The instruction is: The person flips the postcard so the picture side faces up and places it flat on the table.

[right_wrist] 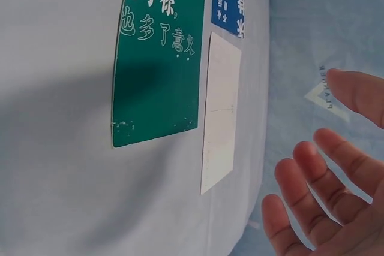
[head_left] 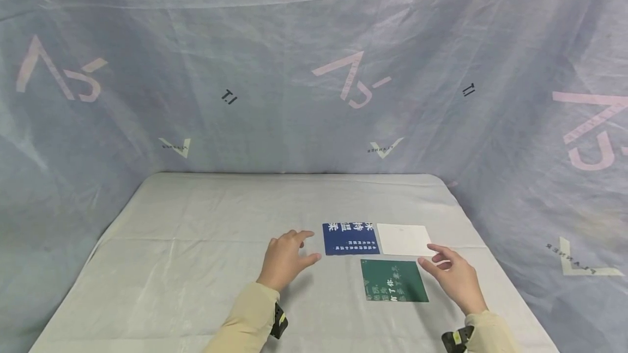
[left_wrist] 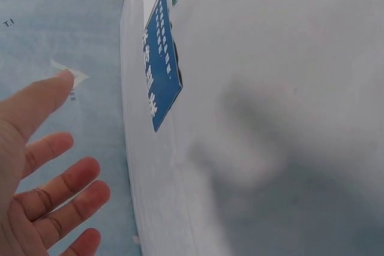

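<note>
Three flat cards lie close together on the covered table. The blue card (head_left: 350, 239) with white characters is at the back left, a white card (head_left: 403, 239) sits beside it, and a green card (head_left: 394, 281) with pale writing lies nearer the front. Left of the blue card hovers my left hand (head_left: 287, 259), thumb and fingers apart and holding nothing. My right hand (head_left: 456, 278) is above the table by the right edges of the white and green cards, fingers loosely bent, also holding nothing. In the right wrist view, its fingers are apart from the white card (right_wrist: 221, 112).
A pale cloth (head_left: 196, 266) with light creases covers the table. Printed grey-blue fabric (head_left: 284, 70) hangs behind it and along both sides. Each wrist carries a black band, such as the left wristband (head_left: 279, 321).
</note>
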`<state>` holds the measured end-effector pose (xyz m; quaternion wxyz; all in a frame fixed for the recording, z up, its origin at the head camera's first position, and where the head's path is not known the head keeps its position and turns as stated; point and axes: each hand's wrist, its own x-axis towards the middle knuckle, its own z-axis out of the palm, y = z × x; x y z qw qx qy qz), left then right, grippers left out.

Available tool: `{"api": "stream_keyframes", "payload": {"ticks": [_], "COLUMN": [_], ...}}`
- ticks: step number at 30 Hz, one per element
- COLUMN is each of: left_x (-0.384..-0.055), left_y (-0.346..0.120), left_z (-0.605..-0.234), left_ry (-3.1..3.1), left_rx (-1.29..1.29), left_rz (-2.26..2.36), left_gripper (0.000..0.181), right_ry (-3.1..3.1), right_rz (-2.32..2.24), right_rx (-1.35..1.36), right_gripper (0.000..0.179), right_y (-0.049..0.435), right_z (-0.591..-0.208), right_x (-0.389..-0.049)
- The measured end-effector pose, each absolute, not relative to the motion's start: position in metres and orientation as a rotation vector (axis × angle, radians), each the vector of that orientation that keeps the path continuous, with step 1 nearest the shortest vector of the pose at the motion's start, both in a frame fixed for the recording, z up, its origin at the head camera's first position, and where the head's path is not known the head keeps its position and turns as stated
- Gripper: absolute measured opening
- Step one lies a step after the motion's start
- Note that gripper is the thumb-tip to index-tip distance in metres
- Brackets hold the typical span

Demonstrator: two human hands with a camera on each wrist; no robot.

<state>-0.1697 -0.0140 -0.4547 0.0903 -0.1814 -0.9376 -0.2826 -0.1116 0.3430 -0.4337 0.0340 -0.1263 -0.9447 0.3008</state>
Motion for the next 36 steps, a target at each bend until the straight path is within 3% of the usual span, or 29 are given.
{"api": "stream_keyframes", "payload": {"ticks": [36], "left_x": [-0.167], "left_y": [0.022], "left_z": [-0.473], "left_ry": [-2.803], "left_rx": [-0.624], "left_rz": [-0.894], "left_gripper": [0.052], "right_ry": [-2.950], "right_rz": [0.994], "right_rx": [-0.442], "right_gripper": [0.061], "right_y": [0.350], "right_z": [-0.451], "right_x": [-0.111]}}
